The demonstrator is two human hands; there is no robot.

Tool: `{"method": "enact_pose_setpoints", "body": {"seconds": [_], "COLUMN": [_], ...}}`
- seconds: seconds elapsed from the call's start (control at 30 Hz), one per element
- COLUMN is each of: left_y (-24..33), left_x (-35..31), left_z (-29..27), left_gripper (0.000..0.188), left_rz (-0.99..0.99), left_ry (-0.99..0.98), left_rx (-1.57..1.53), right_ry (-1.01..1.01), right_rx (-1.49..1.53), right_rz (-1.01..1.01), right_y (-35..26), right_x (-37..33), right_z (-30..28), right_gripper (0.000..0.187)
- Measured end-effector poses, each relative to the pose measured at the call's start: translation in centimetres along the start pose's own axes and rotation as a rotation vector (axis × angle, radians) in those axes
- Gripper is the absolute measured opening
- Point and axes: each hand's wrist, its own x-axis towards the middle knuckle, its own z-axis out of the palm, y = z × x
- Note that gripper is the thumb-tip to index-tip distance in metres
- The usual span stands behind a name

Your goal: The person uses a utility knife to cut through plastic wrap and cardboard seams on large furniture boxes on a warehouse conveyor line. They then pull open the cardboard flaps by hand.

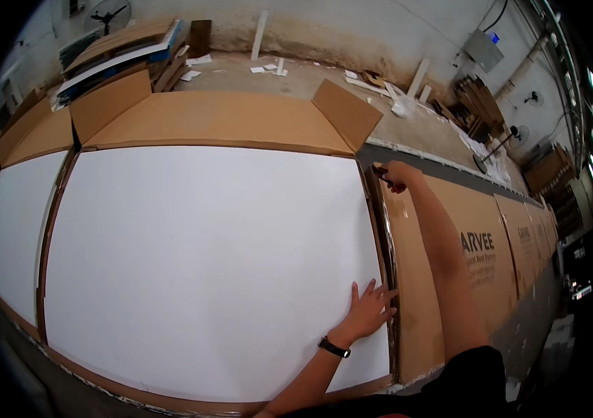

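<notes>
A large white board lies flat in an open cardboard box, whose far flaps stand raised. My left hand, with a dark watch on its wrist, rests with fingers spread on the board's right edge, fingertips at the box's side wall. Farther away, my right hand is closed round a small black-and-red hand tool at the box's far right corner. Its exact kind is partly hidden by my fingers. Under my right forearm lies a closed, printed cardboard box, alongside the open one.
More open boxes with white boards line up at the left. Closed cartons continue to the right along the grey surface. Beyond are a stack of flat boards, scattered scraps on the floor, and a standing fan.
</notes>
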Motion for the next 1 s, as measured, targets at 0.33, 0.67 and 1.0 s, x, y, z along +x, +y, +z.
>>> {"method": "enact_pose_setpoints", "body": {"seconds": [0.33,0.67,1.0], "left_y": [-2.3,1.4,4.7], "left_x": [0.7,-0.6,-2.2], "left_z": [-1.4,0.3,6.5], "left_gripper": [0.039,0.027,0.020], "left_rz": [0.066,0.030,0.225], "left_ry": [0.176,0.212,-0.133], "left_rx": [-0.093,-0.072,0.344], "right_ry": [-0.191,0.008,0.442], "right_rx": [0.079,-0.098,0.197], "right_rz": [0.017,0.088,0.302], "right_y": [6.9,13.9,19.5], "right_x": [-24.9,-49.8,-57.2], "right_z": [8.9,26.8,46.8], "right_gripper": [0.034,0.053,0.053]}}
